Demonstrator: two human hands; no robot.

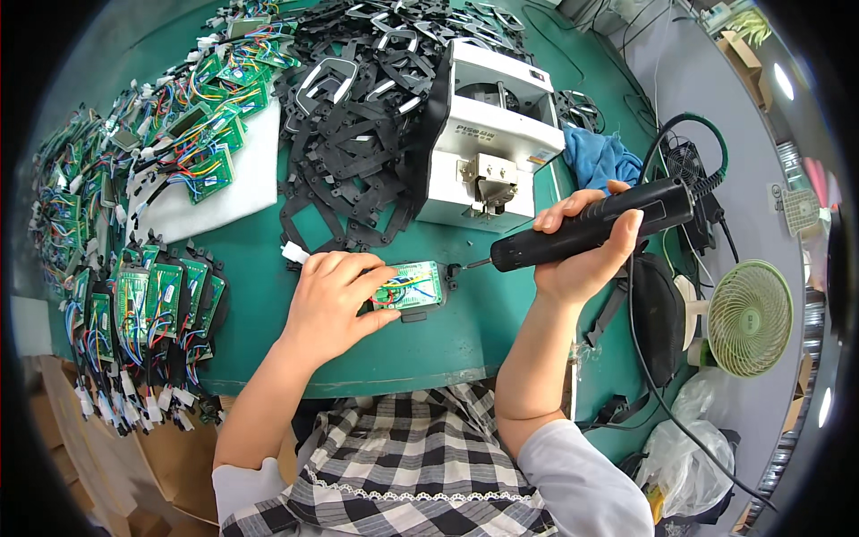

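Seen from the head view, the person's left hand (335, 300) holds a green rectangular circuit board (412, 285) with coloured wires, seated in a black plastic frame (453, 277), at the near middle of the dark green table (447, 349). Its fingers curl over the board's left end, pinching it with the thumb at the near edge. The right hand (586, 243) wraps its fingers and thumb around a thick black cylindrical electric screwdriver (599, 224), whose thin bit points left at the frame's right end; I cannot tell whether the two touch.

Just beyond stands a white boxy metal machine (501, 134), with a heap of black plastic frames (344, 170) to its left and a crumpled blue cloth (601, 159) to its right. Wired green boards (213, 174) lie far left, partly on white foam (255, 192); framed boards (165, 300) cluster near left. A round green fan (750, 318) stands at right.
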